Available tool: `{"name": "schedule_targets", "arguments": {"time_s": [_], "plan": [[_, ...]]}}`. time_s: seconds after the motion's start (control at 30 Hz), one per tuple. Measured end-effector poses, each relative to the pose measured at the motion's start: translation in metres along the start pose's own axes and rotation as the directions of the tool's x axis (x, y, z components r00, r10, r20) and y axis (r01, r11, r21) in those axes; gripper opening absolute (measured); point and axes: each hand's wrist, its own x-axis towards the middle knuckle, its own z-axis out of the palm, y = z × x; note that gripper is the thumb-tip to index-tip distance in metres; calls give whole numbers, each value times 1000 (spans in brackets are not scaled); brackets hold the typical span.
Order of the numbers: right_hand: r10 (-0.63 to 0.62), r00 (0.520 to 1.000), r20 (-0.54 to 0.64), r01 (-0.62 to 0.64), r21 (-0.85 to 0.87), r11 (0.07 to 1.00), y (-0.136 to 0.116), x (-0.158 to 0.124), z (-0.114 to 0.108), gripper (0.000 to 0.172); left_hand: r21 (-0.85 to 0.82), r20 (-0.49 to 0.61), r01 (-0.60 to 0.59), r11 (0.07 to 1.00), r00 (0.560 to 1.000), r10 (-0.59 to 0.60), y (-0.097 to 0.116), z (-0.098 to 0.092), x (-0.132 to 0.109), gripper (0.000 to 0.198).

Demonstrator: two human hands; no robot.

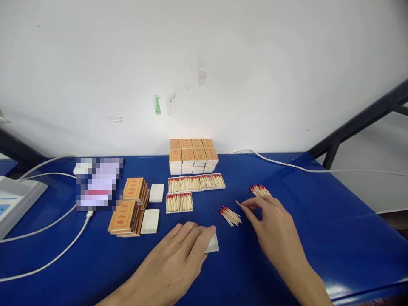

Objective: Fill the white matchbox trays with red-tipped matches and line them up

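Observation:
My left hand is closed around a white matchbox tray, whose inside shows at its right end; the rest of it is covered by my fingers. Between thumb and forefinger, my right hand pinches a red-tipped match. Just left of those fingertips lies a small heap of matches. A second heap of matches sits behind my right hand, partly hidden by it. Further back, several match-filled trays stand in two rows.
Closed matchboxes are stacked against the wall. Orange matchbox sleeves are piled on the left, beside white trays. A phone with a white cable lies on the blue table. Another cable runs along the back right.

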Motion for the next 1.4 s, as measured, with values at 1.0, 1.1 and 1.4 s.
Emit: {"name": "schedule_targets", "arguments": {"time_s": [1.0, 1.1, 1.4], "plan": [[-3, 1000, -16, 4, 52, 999, 3, -4, -9, 59, -50, 96, 44, 998, 995, -39, -2, 8, -13, 61], [34, 992, -119, -36, -18, 999, 14, 7, -8, 66, -46, 93, 40, 998, 995, -36, -2, 7, -11, 62], [18, 988, -154, -38, -129, 991, 22, 14, 3, 66, -42, 81, 30, 999, 996, -27, -1, 3, -9, 55]]}}
